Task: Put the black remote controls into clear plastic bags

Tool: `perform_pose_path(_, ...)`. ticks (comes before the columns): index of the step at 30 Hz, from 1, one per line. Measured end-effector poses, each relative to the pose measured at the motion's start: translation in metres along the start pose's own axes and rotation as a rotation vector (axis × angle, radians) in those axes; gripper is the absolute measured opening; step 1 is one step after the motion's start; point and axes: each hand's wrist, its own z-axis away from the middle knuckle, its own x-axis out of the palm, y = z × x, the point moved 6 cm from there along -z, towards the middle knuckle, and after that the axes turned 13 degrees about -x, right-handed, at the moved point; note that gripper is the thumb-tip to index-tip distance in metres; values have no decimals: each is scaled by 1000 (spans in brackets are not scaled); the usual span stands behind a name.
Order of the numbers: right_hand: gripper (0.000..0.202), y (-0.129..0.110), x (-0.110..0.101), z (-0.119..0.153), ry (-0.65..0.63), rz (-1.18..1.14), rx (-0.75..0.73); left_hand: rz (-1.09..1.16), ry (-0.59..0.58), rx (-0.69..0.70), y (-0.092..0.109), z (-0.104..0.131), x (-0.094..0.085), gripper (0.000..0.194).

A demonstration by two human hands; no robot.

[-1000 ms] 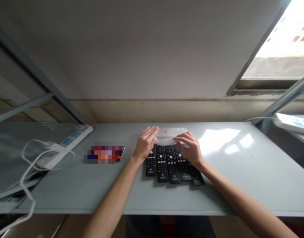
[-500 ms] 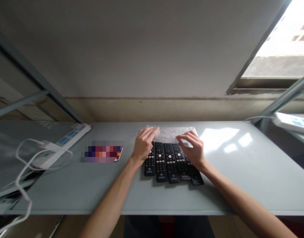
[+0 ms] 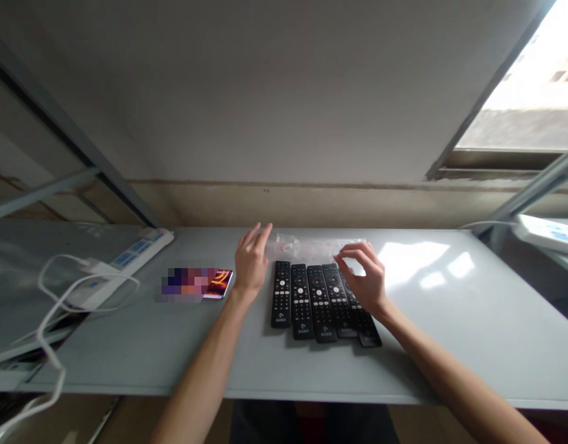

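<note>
Several black remote controls point(image 3: 317, 302) lie side by side on the grey table, their lower ends fanned slightly. Behind their upper ends rests a flat clear plastic bag point(image 3: 306, 248). My left hand point(image 3: 252, 262) is raised at the bag's left end with fingers apart, holding nothing. My right hand point(image 3: 364, 274) is over the rightmost remotes, thumb and forefinger pinched together at the bag's front edge on the right. It partly hides the upper parts of those remotes.
A phone point(image 3: 219, 284), partly blurred out, lies on the table point(image 3: 140, 345) to the left. Beyond it are a white power strip point(image 3: 145, 246) and a looped white cable point(image 3: 45, 333). Another power strip point(image 3: 549, 234) sits at the far right, below a window.
My left hand has moved left, off the leftmost remote and the bag, uncovering both. My right hand stays nearly in place, pinching at the bag's edge.
</note>
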Motion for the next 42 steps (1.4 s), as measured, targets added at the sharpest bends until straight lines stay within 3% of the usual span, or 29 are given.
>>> perform_pose_path(4,12,2,4,1,-32,7,-13,-8,-115,81,15,3,12,87)
perform_pose_path(8,13,-6,17,5,-174,-83,-112,16,-268,196,44,15,30,77)
perform_pose_path(12,19,-13,25,8,-277,-189,-164,48,-345,247,56,22,36,66)
perform_pose_path(15,22,-16,28,9,-319,-209,-177,35,-346,250,56,23,35,59)
perform_pose_path(20,38,-25,31,9,-419,-166,-304,-54,-349,233,56,22,35,63)
perform_pose_path(23,45,-30,32,10,-478,-189,-326,-93,-348,253,62,24,34,46)
perform_pose_path(29,36,-33,32,11,-471,-190,-349,-103,-343,281,72,27,32,12)
perform_pose_path(38,46,-47,48,14,-643,-83,-422,-6,-398,336,74,28,29,10)
perform_pose_path(42,40,-50,49,14,-639,-56,-424,-20,-416,330,72,27,30,12)
